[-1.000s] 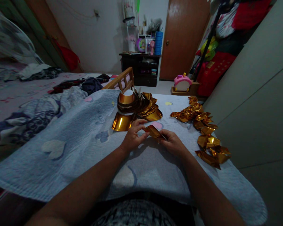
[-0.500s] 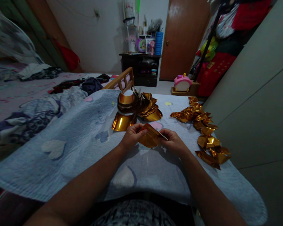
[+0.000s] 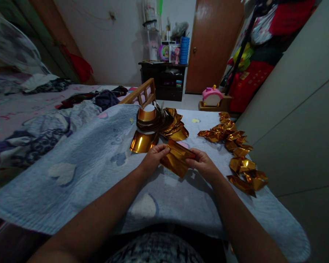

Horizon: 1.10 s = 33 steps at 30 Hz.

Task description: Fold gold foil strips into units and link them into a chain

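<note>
Pinching one gold sheet (image 3: 177, 160) over the blanket (image 3: 95, 168): left hand (image 3: 155, 155) closed on the sheet's left edge, right hand (image 3: 201, 163) closed on its right edge. Gold paper pile (image 3: 171, 124) lies toward the blanket's far edge; folded gold pieces (image 3: 235, 145) lie along the blanket's right side. Dark cabinet (image 3: 162, 92) stands beyond the blanket.
</note>
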Each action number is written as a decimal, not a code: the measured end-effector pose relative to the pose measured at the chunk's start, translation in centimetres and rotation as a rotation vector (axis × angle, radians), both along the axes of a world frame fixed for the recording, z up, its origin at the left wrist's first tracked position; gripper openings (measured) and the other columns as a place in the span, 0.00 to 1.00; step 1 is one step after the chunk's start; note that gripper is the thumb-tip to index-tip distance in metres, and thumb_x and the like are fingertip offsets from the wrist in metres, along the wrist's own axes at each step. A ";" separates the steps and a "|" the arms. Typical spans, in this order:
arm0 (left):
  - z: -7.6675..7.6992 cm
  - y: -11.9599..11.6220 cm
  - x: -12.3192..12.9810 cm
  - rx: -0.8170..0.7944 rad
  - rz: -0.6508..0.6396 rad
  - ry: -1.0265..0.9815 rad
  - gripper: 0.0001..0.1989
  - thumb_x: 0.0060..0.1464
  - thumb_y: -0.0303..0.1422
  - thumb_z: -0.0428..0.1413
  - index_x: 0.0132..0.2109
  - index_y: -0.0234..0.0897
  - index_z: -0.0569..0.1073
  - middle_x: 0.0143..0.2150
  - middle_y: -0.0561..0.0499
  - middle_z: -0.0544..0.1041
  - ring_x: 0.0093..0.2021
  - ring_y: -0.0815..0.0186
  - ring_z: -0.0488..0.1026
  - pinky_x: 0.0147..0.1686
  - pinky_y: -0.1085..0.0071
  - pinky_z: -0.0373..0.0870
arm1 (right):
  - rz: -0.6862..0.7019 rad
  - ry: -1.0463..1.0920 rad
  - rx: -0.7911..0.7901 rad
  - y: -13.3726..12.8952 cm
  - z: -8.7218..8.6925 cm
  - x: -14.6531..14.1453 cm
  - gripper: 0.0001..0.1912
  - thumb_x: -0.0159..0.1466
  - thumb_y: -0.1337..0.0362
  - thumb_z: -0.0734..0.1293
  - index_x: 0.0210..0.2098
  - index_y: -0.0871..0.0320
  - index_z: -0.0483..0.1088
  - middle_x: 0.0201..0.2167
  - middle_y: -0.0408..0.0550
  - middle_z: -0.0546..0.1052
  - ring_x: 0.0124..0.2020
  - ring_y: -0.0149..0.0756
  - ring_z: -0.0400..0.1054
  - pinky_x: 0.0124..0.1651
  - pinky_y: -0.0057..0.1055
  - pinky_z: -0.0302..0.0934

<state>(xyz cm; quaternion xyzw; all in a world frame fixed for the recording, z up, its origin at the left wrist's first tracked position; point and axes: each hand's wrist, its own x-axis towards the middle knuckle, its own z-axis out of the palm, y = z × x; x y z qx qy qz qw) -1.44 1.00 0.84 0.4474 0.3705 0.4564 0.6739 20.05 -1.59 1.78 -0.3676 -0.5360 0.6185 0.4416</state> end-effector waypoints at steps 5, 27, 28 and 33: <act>-0.3 0.2 0.1 -0.043 -0.044 -0.002 0.22 0.44 0.45 0.70 0.39 0.33 0.77 0.32 0.50 0.79 0.29 0.67 0.75 0.32 0.72 0.71 | 0.011 -0.023 0.027 -0.1 0.5 0.0 0.13 0.54 0.57 0.75 0.31 0.56 0.70 0.26 0.40 0.70 0.27 0.29 0.61 0.33 0.28 0.58; 0.8 -1.6 0.8 0.759 -0.132 0.575 0.11 0.58 0.36 0.59 0.45 0.36 0.76 0.41 0.46 0.77 0.42 0.61 0.74 0.43 0.67 0.71 | 0.094 0.050 0.007 0.2 -0.9 -0.2 0.20 0.54 0.56 0.78 0.39 0.55 0.67 0.30 0.40 0.71 0.26 0.27 0.64 0.28 0.26 0.60; 0.9 -1.6 0.7 0.740 -0.149 0.575 0.12 0.56 0.38 0.60 0.44 0.35 0.76 0.41 0.46 0.77 0.42 0.60 0.74 0.43 0.66 0.71 | 0.109 0.064 0.004 0.2 -0.9 -0.2 0.21 0.54 0.56 0.78 0.40 0.54 0.67 0.31 0.39 0.71 0.26 0.27 0.65 0.28 0.26 0.61; 0.6 -1.6 0.5 0.561 -0.159 0.476 0.21 0.50 0.44 0.66 0.45 0.33 0.77 0.41 0.46 0.78 0.42 0.59 0.75 0.44 0.65 0.71 | 0.156 0.074 -0.021 0.1 -0.8 -0.2 0.23 0.55 0.56 0.77 0.44 0.53 0.66 0.33 0.40 0.71 0.27 0.27 0.66 0.27 0.25 0.63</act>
